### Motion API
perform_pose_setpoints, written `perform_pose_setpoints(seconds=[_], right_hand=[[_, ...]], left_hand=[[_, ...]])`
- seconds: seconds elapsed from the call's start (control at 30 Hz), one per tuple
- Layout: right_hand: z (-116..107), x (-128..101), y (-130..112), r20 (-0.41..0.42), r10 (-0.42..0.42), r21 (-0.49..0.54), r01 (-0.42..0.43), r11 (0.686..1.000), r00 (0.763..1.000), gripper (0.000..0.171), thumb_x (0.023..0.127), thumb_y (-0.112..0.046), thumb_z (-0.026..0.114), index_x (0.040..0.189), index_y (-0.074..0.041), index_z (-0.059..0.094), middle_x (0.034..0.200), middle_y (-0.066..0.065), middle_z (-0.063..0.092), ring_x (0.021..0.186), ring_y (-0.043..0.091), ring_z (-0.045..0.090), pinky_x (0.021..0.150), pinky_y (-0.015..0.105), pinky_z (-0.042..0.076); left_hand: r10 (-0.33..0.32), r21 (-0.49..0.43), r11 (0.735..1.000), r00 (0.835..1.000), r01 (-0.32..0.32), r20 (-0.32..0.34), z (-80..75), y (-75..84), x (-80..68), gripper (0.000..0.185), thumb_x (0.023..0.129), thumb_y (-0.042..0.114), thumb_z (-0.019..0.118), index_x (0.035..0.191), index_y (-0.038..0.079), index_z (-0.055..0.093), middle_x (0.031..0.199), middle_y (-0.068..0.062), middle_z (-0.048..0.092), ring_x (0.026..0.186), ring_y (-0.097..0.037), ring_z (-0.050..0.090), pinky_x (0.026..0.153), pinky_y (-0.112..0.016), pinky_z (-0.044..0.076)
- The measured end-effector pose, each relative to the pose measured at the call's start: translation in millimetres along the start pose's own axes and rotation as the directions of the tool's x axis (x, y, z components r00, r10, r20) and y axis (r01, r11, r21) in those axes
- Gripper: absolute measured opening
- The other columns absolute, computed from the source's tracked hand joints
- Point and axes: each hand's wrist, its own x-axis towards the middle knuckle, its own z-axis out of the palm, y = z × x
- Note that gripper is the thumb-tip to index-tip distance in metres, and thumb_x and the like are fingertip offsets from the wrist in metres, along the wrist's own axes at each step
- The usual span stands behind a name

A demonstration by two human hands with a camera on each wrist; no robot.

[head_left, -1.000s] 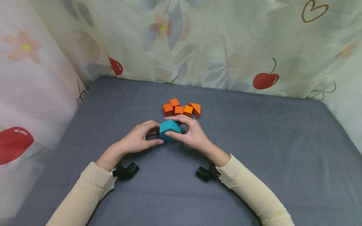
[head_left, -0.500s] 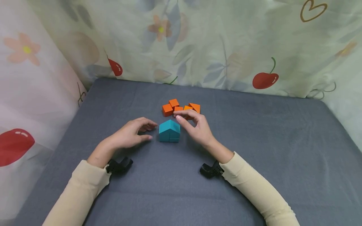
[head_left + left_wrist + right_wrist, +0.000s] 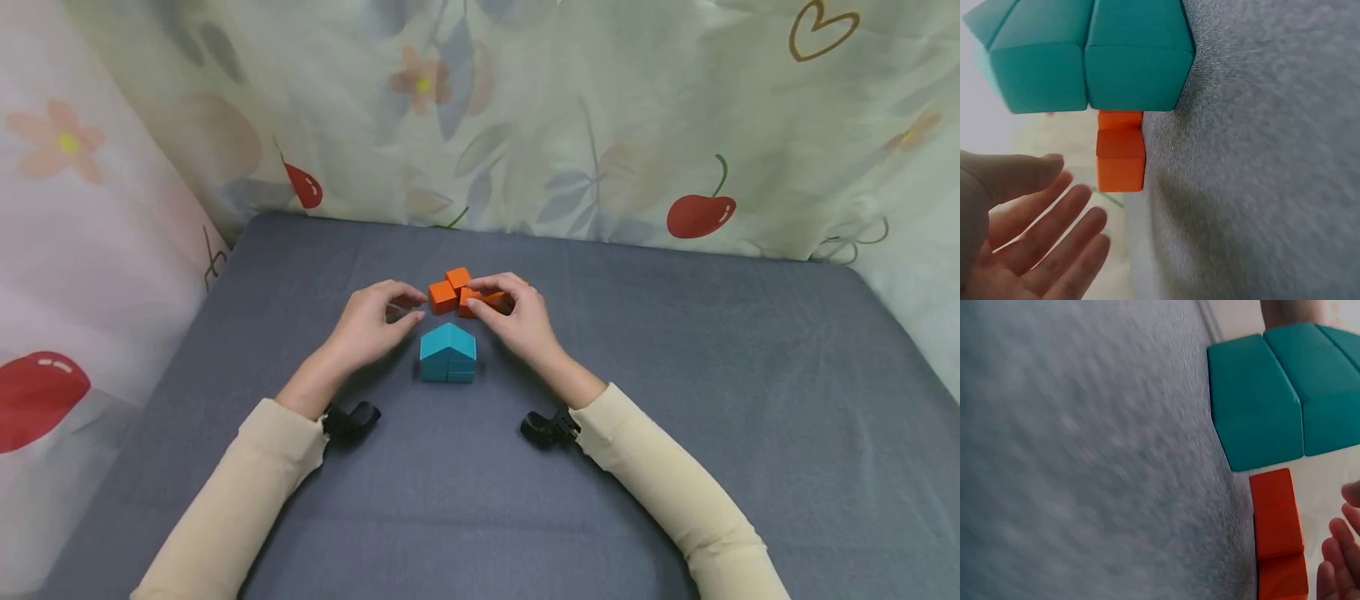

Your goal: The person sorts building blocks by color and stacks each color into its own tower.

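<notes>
A teal house-shaped stack of blocks (image 3: 447, 352) stands on the grey cloth between my hands. It fills the top of the left wrist view (image 3: 1085, 56) and the upper right of the right wrist view (image 3: 1272, 400). Just behind it lies a cluster of orange blocks (image 3: 444, 293). My right hand (image 3: 487, 293) curls thumb and fingers round the right-hand orange blocks (image 3: 1277, 515) and hides some of them. My left hand (image 3: 408, 307) hovers beside the leftmost orange block (image 3: 1120, 159), holding nothing; in the left wrist view its fingers (image 3: 1054, 206) are straight and spread.
The grey cloth-covered table (image 3: 675, 375) is walled at the back and left by a floral curtain with cherries (image 3: 600, 125). Black wrist mounts (image 3: 352, 419) (image 3: 543, 427) sit under both cream sleeves.
Both hands let go of the teal house and moved away from me to the orange blocks. The right hand now grips orange blocks; the teal house stays put.
</notes>
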Motion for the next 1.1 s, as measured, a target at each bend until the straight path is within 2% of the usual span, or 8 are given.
perform_pose_setpoints(seconds=[0.2,0.33,0.57,0.8,1.1], right_hand=[[5,11,-1,0.081,0.038,-0.15,-0.026,0.988,0.996,0.034,0.088,-0.022,0.072,0.119,-0.009,0.068,0.123,0.009,0.058,0.112,0.026,0.053,0.093,0.04,0.049],[9,17,-1,0.133,0.033,-0.194,-0.007,0.981,0.991,0.037,0.088,-0.023,0.072,0.122,-0.009,0.066,0.126,0.009,0.055,0.114,0.027,0.047,0.092,0.04,0.047],[12,25,1,0.169,-0.043,-0.281,0.09,0.955,0.985,0.041,0.087,-0.023,0.073,0.125,-0.009,0.065,0.129,0.011,0.054,0.115,0.029,0.045,0.095,0.043,0.039],[13,31,2,0.183,-0.003,-0.315,0.062,0.947,0.983,0.041,0.087,-0.024,0.072,0.125,-0.011,0.065,0.129,0.01,0.051,0.116,0.029,0.042,0.097,0.045,0.034],[14,36,2,0.194,0.007,-0.333,0.059,0.941,0.981,0.039,0.087,-0.026,0.072,0.124,-0.013,0.066,0.124,0.011,0.051,0.11,0.028,0.041,0.093,0.044,0.034]], left_hand=[[-0.037,0.003,0.999,0.998,0.037,-0.048,6.3,0.6,9.8,0.034,0.091,0.018,0.067,0.12,0.0,0.062,0.118,-0.016,0.06,0.112,-0.031,0.057,0.098,-0.045,0.05],[-0.075,0.014,0.997,0.997,0.075,-0.027,10.0,-2.5,16.7,0.04,0.091,0.021,0.068,0.124,0.001,0.06,0.123,-0.017,0.058,0.114,-0.032,0.057,0.098,-0.046,0.049],[-0.108,0.028,0.994,0.994,0.107,0.023,14.6,-4.6,26.8,0.045,0.091,0.024,0.067,0.129,0.002,0.056,0.128,-0.016,0.057,0.116,-0.033,0.056,0.099,-0.045,0.048],[-0.132,0.037,0.991,0.991,0.131,0.032,15.7,-3.8,32.7,0.045,0.091,0.024,0.067,0.129,0.002,0.057,0.124,-0.016,0.059,0.112,-0.032,0.055,0.098,-0.044,0.048],[-0.122,0.026,0.992,0.992,0.122,0.029,15.5,-6.1,35.9,0.038,0.092,0.019,0.066,0.126,0.001,0.059,0.121,-0.017,0.061,0.11,-0.031,0.058,0.096,-0.043,0.05]])
